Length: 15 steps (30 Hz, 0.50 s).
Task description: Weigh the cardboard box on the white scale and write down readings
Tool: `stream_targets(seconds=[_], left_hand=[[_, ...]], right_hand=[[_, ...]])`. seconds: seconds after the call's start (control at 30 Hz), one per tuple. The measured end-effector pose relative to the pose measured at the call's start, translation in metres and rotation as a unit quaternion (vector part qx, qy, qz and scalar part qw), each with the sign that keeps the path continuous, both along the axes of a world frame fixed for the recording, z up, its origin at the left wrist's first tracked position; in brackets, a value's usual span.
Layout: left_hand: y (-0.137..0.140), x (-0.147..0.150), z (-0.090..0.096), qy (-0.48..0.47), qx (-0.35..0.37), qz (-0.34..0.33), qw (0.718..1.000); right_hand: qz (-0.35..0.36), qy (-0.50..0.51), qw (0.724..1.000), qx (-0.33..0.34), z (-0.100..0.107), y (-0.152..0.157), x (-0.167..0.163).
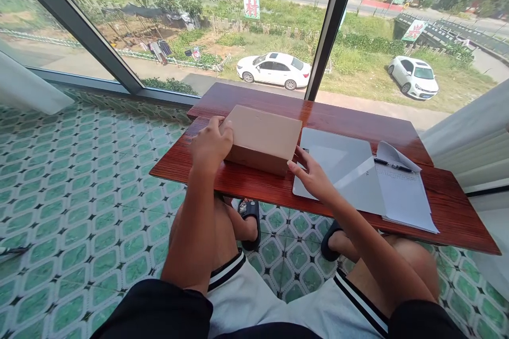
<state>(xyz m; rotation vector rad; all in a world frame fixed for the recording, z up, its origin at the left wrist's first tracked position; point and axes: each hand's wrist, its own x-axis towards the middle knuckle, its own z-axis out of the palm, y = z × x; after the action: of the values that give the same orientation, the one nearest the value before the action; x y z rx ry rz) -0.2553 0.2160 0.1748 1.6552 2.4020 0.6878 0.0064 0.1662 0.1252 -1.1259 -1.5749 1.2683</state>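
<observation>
A closed brown cardboard box (264, 130) rests on the dark red wooden table, left of its middle. My left hand (212, 143) grips the box's left end, with the thumb on the top edge and the fingers over the far side, partly hidden. At the box's right end, my right hand (312, 172) has its thumb and fingers against the near right corner. Both hands together hold the box between them. Just right of the box, under my right wrist, lies a flat silver laptop (342, 161), lid shut.
Papers (403, 196) with handwriting lie on the laptop's right side, a black pen (393, 164) on top. The table's (465, 217) near edge runs above my knees. A large window with a dark frame (328, 26) stands behind the table, and a pale curtain (473, 132) hangs at right.
</observation>
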Motion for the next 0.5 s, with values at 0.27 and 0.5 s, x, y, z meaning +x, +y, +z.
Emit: stream_targets(seconds=[0.27,0.5], left_hand=[[0.004,0.000,-0.006,0.000,0.029,0.006,1.000],[0.003,0.001,-0.006,-0.001,0.042,-0.001,0.999]], right_hand=[[-0.008,-0.019,1.000,-0.007,0.004,-0.001,-0.002],[-0.016,-0.051,0.998,0.014,0.011,-0.007,-0.007]])
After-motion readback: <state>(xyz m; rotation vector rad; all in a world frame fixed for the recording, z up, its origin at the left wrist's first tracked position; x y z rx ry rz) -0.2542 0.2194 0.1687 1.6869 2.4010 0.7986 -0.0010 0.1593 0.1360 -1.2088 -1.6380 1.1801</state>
